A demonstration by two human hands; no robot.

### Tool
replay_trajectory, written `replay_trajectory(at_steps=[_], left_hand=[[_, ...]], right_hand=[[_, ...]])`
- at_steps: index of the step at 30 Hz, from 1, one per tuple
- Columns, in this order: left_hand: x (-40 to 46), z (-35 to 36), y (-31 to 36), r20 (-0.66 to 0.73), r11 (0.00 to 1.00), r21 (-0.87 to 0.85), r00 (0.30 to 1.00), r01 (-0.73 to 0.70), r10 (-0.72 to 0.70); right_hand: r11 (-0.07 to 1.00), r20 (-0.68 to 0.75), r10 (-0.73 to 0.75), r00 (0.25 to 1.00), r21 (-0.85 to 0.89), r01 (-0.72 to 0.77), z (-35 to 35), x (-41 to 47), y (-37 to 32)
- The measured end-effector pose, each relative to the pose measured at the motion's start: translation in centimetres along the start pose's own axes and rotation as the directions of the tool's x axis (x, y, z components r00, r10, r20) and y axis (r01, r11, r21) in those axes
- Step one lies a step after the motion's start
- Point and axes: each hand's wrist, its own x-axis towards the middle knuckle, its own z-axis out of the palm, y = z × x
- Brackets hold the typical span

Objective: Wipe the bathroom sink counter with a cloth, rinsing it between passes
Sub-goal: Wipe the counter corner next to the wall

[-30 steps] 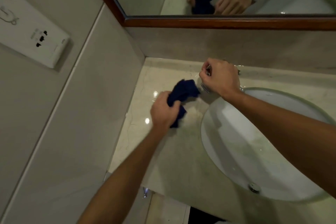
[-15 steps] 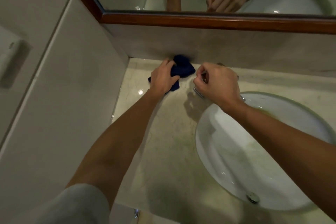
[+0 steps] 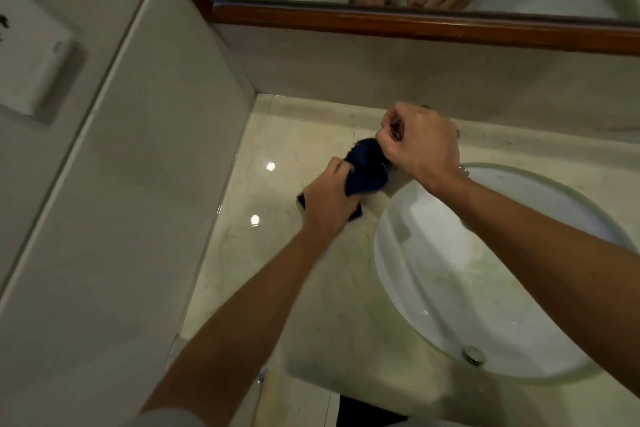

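Note:
A dark blue cloth [image 3: 365,170] is bunched on the pale marble counter [image 3: 277,253], just left of the white oval sink [image 3: 485,288]. My left hand [image 3: 329,199] grips the cloth and presses it onto the counter. Closed around the metal tap [image 3: 396,130], most of which it hides, my right hand [image 3: 422,144] sits at the sink's back left rim and touches the cloth's upper edge. No water stream is visible.
A tiled side wall [image 3: 138,218] closes the counter on the left, with a white socket plate [image 3: 34,69] on it. A wood-framed mirror [image 3: 415,24] runs above the backsplash. The sink drain [image 3: 473,355] lies at the near side. The counter's front edge is near the bottom.
My left hand has pulled the cloth back from the rear wall toward the sink rim, close under my right hand. My right hand has stayed on the tap.

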Motion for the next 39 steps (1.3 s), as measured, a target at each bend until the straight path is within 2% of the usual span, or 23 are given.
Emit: replay_trajectory(at_steps=[5, 8, 10, 13, 15, 18, 20, 22, 25, 29, 35, 39], left_hand=[[-6.7, 1.1, 5.4, 0.174, 0.987, -0.157, 0.985, 0.022, 0.005], [-5.6, -1.5, 5.4, 0.281, 0.935, -0.304, 0.955, 0.182, -0.095], [-4.1, -4.1, 4.0, 0.295, 0.905, -0.339, 0.942, 0.258, -0.158], [-0.8, -7.8, 0.2, 0.198, 0.853, -0.375, 0.93, 0.363, -0.309], [1.9, -9.8, -2.8, 0.087, 0.884, -0.279, 0.926, 0.376, -0.367], [5.3, -11.4, -7.0, -0.046, 0.938, -0.062, 0.938, 0.34, -0.343], [6.1, -11.3, -9.3, -0.042, 0.948, 0.04, 0.949, 0.314, -0.313], [5.5, -10.4, -10.6, 0.031, 0.95, 0.112, 0.954, 0.292, -0.298], [3.5, -9.3, -10.4, 0.127, 0.96, 0.117, 0.955, 0.255, -0.269], [-0.6, -8.8, -8.5, 0.17, 0.962, 0.123, 0.95, 0.244, -0.263], [-10.6, -7.5, -5.1, 0.088, 0.9, 0.113, 0.898, 0.421, -0.432], [-17.5, -5.0, -0.2, -0.008, 0.852, 0.087, 0.856, 0.516, -0.518]], right_hand=[[1.0, 0.02, 0.004, 1.0, 0.025, -0.005, -0.3, -0.1, -0.2], [1.0, 0.025, -0.003, 1.0, 0.009, 0.003, -0.4, -0.1, -0.1], [1.0, 0.033, -0.006, 0.999, 0.001, 0.006, -0.5, -0.1, -0.1], [1.0, 0.042, -0.008, 0.999, -0.002, 0.008, -0.5, -0.1, 0.0], [1.0, 0.03, -0.01, 1.0, -0.016, 0.01, -0.4, -0.1, 0.0], [1.0, 0.016, -0.005, 1.0, -0.015, 0.006, 0.0, 0.0, 0.2], [1.0, 0.014, -0.005, 1.0, -0.006, 0.005, 0.1, 0.1, 0.3], [1.0, 0.009, -0.014, 1.0, -0.007, 0.014, 0.1, 0.0, 0.4], [0.999, 0.002, -0.025, 1.0, -0.02, 0.025, 0.2, 0.0, 0.2], [1.0, 0.021, -0.011, 1.0, -0.021, 0.012, 0.2, 0.1, 0.3], [0.999, 0.048, -0.031, 0.998, -0.026, 0.032, -0.3, 0.0, 0.4], [0.999, 0.06, -0.043, 0.997, 0.008, 0.043, -0.9, -0.4, 0.3]])
